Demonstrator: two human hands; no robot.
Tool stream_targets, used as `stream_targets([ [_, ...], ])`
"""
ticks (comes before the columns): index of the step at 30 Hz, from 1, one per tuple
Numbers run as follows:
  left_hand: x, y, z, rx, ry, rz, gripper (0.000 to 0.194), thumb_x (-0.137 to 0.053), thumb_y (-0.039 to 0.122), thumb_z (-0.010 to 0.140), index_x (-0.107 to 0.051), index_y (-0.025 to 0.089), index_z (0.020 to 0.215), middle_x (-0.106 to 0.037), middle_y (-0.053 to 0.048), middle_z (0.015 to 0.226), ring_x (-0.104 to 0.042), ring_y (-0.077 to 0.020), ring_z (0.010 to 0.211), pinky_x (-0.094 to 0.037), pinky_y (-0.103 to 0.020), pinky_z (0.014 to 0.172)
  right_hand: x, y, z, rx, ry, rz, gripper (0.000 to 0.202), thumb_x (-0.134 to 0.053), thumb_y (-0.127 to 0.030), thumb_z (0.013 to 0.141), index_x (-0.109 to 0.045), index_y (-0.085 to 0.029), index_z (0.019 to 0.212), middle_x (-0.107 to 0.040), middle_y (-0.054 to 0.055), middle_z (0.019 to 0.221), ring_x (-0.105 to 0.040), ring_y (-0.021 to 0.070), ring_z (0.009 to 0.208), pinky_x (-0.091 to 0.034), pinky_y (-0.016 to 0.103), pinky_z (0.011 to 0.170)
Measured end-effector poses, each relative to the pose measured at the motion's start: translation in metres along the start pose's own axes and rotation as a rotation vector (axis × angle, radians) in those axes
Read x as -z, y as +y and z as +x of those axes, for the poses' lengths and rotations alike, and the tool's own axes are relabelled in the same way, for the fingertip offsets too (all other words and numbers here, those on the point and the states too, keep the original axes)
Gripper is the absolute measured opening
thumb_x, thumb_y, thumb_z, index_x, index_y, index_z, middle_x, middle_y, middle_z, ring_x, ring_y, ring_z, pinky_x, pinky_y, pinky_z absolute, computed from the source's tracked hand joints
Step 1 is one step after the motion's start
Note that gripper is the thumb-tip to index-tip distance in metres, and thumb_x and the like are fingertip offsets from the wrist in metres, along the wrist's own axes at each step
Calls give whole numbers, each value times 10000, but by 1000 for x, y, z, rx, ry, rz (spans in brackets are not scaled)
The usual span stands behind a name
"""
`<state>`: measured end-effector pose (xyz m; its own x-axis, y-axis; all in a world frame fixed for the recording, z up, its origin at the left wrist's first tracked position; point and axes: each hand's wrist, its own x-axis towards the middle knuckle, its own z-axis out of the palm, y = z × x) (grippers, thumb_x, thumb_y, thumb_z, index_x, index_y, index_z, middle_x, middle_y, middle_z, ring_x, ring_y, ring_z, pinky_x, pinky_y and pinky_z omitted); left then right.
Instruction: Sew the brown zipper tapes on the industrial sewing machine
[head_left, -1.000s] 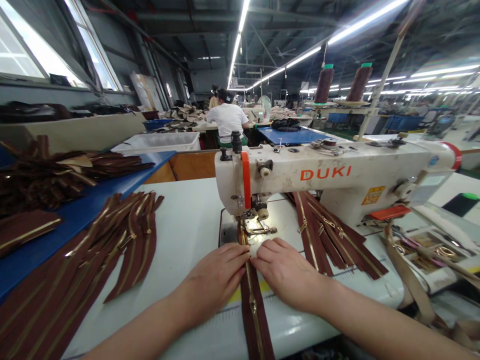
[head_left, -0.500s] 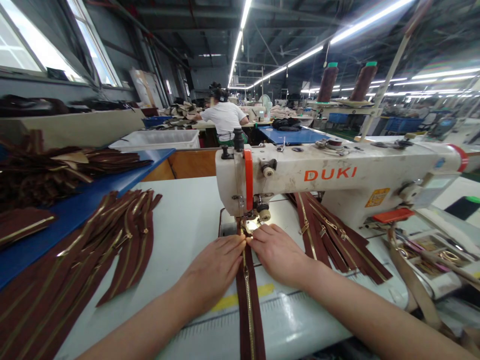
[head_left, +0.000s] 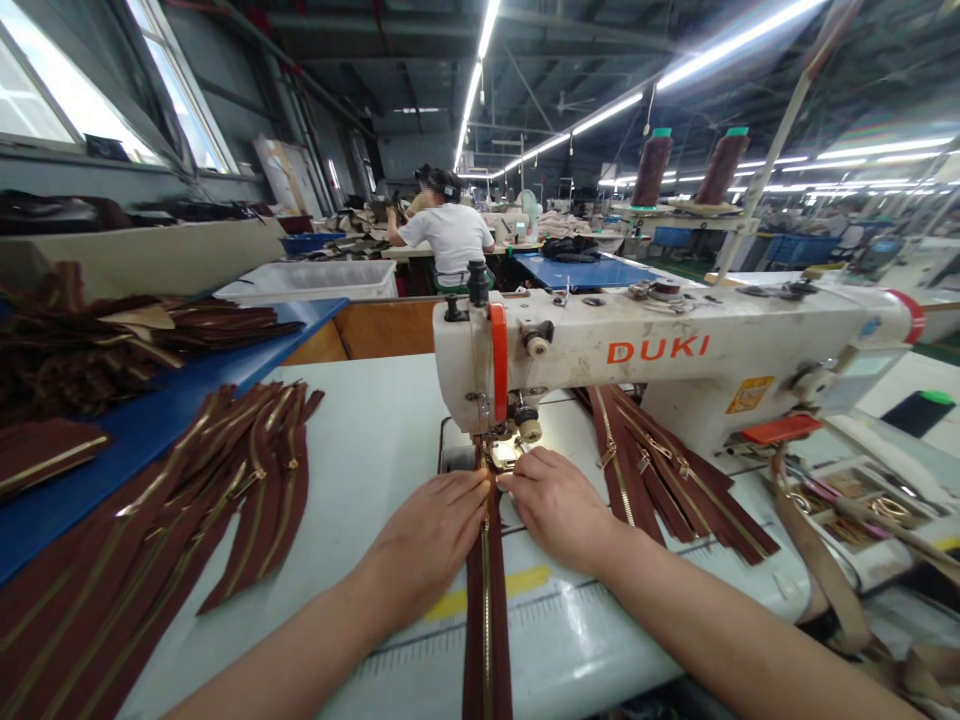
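Note:
A brown zipper with gold teeth runs from the presser-foot area of the white sewing machine down over the table's front. My left hand has its fingers pressed together on the zipper's left edge, close to the foot. On the other edge, my right hand pinches the tape with bent fingers. Both sets of fingertips are just in front of the lit needle plate. The zipper's top end is hidden by the fingers and the foot.
Brown zippers lie in a bunch at the left, and several more sit under the machine arm. A blue table carries another pile. Parts fill a tray at the right. Farther back, a person in white works.
The zipper's hanging part has swung slightly left, and its slider is no longer visible below my fingers. My hands stay near the foot. The person behind has raised an arm.

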<state>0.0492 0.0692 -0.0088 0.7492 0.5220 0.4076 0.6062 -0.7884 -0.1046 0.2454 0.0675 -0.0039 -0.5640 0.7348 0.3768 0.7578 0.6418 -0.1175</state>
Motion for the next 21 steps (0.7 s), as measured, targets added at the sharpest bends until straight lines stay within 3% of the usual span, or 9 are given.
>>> stream_targets([
  [10, 7, 6, 1, 144, -59, -105, 338, -424, 292, 934, -588, 88, 1147, -647, -144, 1181, -588, -251, 1102, -472, -433, 960, -3, 0, -1, 2, 43, 53, 191, -491, -96, 855, -667, -155, 900, -605, 61, 821, -505, 203, 824, -432, 318, 757],
  [17, 43, 37, -53, 275, -267, -181, 619, -578, 456, 832, -471, 85, 1315, -502, -167, 1363, -490, -293, 1227, -432, -449, 1010, -10, 1, -6, 9, 106, 134, 229, -486, -78, 843, -680, -166, 926, -614, 62, 805, -530, 206, 825, -451, 322, 755],
  [19, 52, 52, -67, 306, -306, -192, 658, -639, 388, 779, -457, 69, 1325, -477, -175, 1383, -470, -300, 1241, -411, -437, 1030, -12, 1, -9, 15, 106, 155, 245, -464, -80, 849, -679, -171, 924, -614, 65, 821, -535, 211, 836, -454, 331, 762],
  [21, 58, 63, -76, 327, -324, -198, 580, -627, 223, 748, -494, 68, 1290, -512, -169, 1353, -484, -289, 1221, -403, -409, 1038, -14, 1, -11, 24, 98, 167, 254, -439, -92, 862, -676, -173, 903, -610, 70, 832, -539, 216, 838, -457, 342, 762],
])
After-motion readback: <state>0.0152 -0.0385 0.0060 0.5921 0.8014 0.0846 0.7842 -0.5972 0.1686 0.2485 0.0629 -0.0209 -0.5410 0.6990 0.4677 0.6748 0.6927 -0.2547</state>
